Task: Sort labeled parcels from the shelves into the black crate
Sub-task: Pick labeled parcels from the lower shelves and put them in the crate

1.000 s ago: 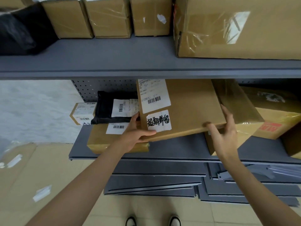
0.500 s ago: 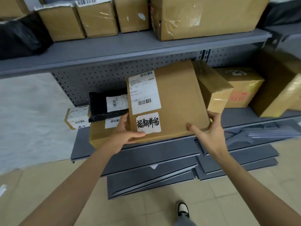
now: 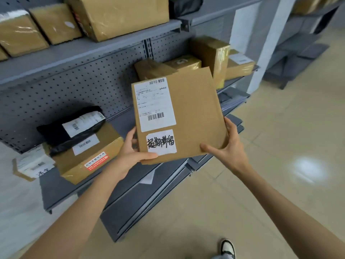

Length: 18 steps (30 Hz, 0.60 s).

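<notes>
A flat brown cardboard parcel (image 3: 194, 113) with a white shipping label and a white sticker bearing handwritten black characters is held in front of the lower shelf (image 3: 119, 124), clear of it. My left hand (image 3: 130, 156) grips its lower left corner, thumb across the front. My right hand (image 3: 229, 150) holds its lower right edge. On the shelf lie a black bagged parcel (image 3: 56, 129) atop a taped brown box (image 3: 97, 154), and a small labelled box (image 3: 31, 165) at the left end. No black crate is in view.
Several taped brown boxes (image 3: 211, 53) stand on the shelf's right part, and more on the upper shelf (image 3: 115, 40). Loose grey shelf panels (image 3: 141, 199) lie on the tiled floor below. A white pillar (image 3: 261, 43) rises at right, open floor beyond it. My shoe (image 3: 226, 247) shows at bottom.
The parcel has come off the lower shelf and toward me, held in both hands. My view has swung right, bringing the pillar and open floor into sight.
</notes>
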{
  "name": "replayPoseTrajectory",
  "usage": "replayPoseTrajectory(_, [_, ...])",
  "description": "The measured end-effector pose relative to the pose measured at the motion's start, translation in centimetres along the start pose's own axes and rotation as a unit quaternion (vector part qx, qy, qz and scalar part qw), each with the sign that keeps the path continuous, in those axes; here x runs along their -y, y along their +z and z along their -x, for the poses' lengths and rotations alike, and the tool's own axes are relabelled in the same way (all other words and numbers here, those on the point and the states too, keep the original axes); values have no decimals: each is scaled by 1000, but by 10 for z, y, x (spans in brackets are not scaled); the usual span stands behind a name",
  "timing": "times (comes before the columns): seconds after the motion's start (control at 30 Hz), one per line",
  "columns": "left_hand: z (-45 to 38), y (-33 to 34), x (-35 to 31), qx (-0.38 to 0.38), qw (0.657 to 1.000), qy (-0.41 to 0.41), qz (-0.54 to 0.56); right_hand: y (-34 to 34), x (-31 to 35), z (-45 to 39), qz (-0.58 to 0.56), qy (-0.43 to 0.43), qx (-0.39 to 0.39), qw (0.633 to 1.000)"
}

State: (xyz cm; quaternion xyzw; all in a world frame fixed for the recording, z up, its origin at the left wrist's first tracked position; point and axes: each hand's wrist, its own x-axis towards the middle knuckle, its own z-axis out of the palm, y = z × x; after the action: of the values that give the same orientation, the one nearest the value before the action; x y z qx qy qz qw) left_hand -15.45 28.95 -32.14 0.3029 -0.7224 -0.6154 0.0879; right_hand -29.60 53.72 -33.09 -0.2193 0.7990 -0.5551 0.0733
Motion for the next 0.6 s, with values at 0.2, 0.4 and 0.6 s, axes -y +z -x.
replayPoseTrajectory(0.2, [1,106,-29,129,990,47,-32,-97,-31,60,7,52,-122,991])
replayPoseTrajectory(0.4, [31,267,-63,291,950,87,-76,-227,-70,153,6,122,-265,957])
replayPoseTrajectory(0.6, [122,467,-90,449,874,128,-132,-364,-110,293,8,187,-424,886])
